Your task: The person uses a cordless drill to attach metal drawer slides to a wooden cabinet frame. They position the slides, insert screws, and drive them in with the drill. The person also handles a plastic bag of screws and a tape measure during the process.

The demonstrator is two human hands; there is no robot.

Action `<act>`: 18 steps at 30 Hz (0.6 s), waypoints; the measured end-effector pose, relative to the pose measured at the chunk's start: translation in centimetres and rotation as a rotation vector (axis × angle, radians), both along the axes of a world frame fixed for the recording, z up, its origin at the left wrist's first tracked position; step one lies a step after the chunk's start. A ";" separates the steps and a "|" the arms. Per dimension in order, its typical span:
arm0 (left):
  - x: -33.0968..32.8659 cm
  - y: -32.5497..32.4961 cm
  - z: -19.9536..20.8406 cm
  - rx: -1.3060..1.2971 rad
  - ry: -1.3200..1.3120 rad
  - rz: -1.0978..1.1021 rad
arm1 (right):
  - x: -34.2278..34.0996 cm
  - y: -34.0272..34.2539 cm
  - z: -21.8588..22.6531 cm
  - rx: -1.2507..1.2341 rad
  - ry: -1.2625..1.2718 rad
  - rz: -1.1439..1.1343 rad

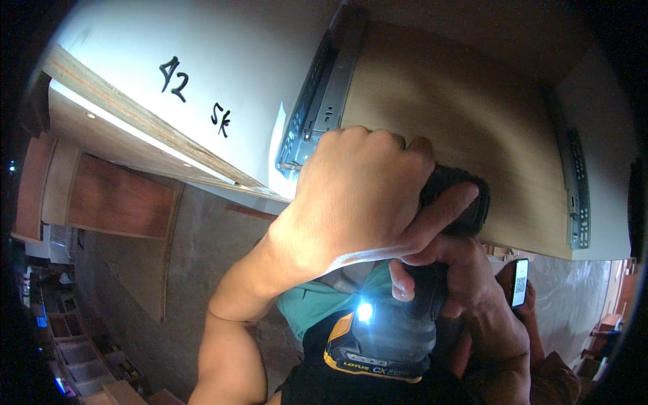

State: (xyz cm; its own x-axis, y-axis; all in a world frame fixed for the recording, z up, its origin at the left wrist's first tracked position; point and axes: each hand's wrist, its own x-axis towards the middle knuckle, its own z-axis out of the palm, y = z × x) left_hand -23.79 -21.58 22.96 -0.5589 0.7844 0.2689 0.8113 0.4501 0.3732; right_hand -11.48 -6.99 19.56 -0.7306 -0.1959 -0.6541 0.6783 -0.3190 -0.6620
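A black and yellow cordless drill is in my hands in front of a cabinet opening, its lit work lamp near the battery base. My right hand is wrapped round its handle. Across the front of the drill reaches my left hand, fingers curled and thumb lying along the dark drill head. What lies under those curled fingers, and the drill's tip, are hidden. Just beyond my left knuckles, a metal drawer slide is mounted on the cabinet's left inner wall.
A matching drawer slide runs along the right inner wall. The white side panel bears black handwriting. At the lower right another person's hand holds a phone. Wooden panels and several boxes stand on the left.
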 end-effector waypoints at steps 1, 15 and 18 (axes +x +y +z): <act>-0.1 0.0 0.1 -0.014 -0.014 0.006 | -0.1 0.0 -0.1 -0.007 0.011 0.010; -0.4 -0.7 1.3 -0.015 -0.030 -0.004 | -0.2 -0.7 0.0 -0.197 0.108 -0.032; 0.0 -0.9 1.7 -0.036 -0.001 0.016 | 0.4 -0.5 -0.2 0.079 0.253 0.075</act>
